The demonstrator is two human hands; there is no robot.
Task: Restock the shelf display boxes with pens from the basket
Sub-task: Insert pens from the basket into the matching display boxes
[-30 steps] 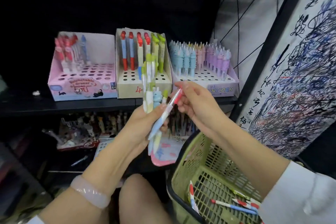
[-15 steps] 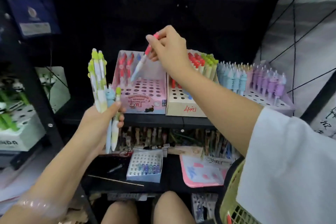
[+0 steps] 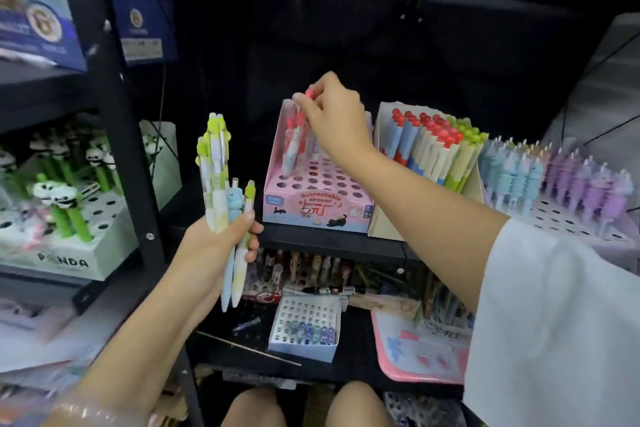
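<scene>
1. The right hand [image 3: 334,114] pinches the red cap end of a red-topped pen [image 3: 304,104] between thumb and fingertips; the other fingers are curled.
2. The pen's long axis runs close to upright, red top up and leaning slightly right, barrel pointing down into the rear left corner of the pink display box [image 3: 317,191]. Its lower end is blurred among the red-topped pens already standing there, so whether it sits in a hole cannot be told.
3. The left hand [image 3: 214,246] grips a bundle of pens [image 3: 221,198], fingers curled round the barrels, thumb across the front.
4. The bundle stands near upright: green tops point up, writing tips point down below the palm. One light blue pen lies among the green and white ones.
5. The bundle is held left of the pink display box, in front of the shelf edge.
6. The pink display box stands on the black shelf [image 3: 332,241]; most of its holes are unfilled.
7. Just beside it on the right stands a tan display box [image 3: 384,218] of red-topped and green-topped pens, then a white tray [image 3: 561,222] of blue and purple pens.
8. On the far left, a box marked PANDA [image 3: 65,260] holds green panda-topped pens.
</scene>
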